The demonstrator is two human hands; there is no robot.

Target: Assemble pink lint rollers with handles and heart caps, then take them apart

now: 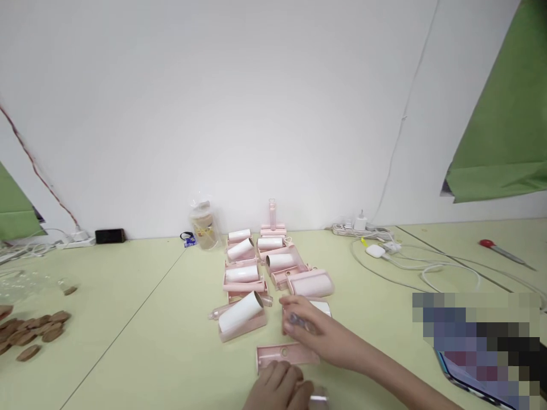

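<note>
Near the bottom edge my left hand (277,388) has its fingers curled down, and a clear, shiny piece (318,397) shows beside its thumb. Just beyond it a pink plastic tray with a round hole (284,352) lies on the table, partly covered by my hands. My right hand (314,330) reaches in from the right, fingers closed around a small translucent bluish piece (300,322). Behind that hand another pink case with a white roll (321,308) is partly hidden. To the left, a white hollow roll (241,315) leans on a pink case, near a clear tube (219,311).
Two rows of pink cases with white rolls (242,274) run toward the wall. A clear container (205,228) stands behind them. Brown wooden pieces (40,329) lie left. Right are a white charger (375,251) with cables, a red-handled screwdriver (504,251) and a phone (453,373).
</note>
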